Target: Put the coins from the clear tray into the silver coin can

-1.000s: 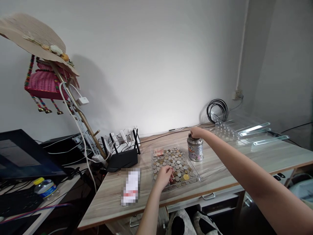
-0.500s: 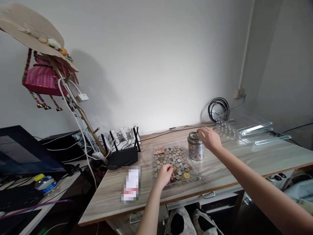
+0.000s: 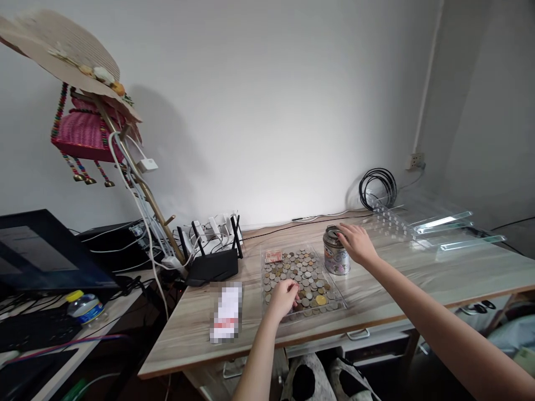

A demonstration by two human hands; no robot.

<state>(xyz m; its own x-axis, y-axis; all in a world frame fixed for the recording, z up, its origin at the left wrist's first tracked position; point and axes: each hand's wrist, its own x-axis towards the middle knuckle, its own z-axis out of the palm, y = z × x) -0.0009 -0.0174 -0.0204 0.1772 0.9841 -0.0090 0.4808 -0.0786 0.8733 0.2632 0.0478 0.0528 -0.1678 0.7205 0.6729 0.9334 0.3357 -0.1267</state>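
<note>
A clear shallow tray lies on the desk with many coins spread in it. Among them are a large gold-coloured coin at the near right and a reddish banknote at the far left. Over the tray's near part, my left hand has its fingers curled together; what they pinch, if anything, is hidden. Right of the tray stands a round metal tin with a printed pattern. My right hand is at the tin's top, fingers stretched out over its right rim, no object visible in them.
Left of the tray are a black router and a blurred-out white paper. Clear acrylic pieces and a coiled black cable occupy the right back. A laptop and a bottle stand at far left.
The fingers of my right hand have gone from bunched above the tin's opening to stretched out at its rim. My left hand stays over the coins. The view has shifted slightly.
</note>
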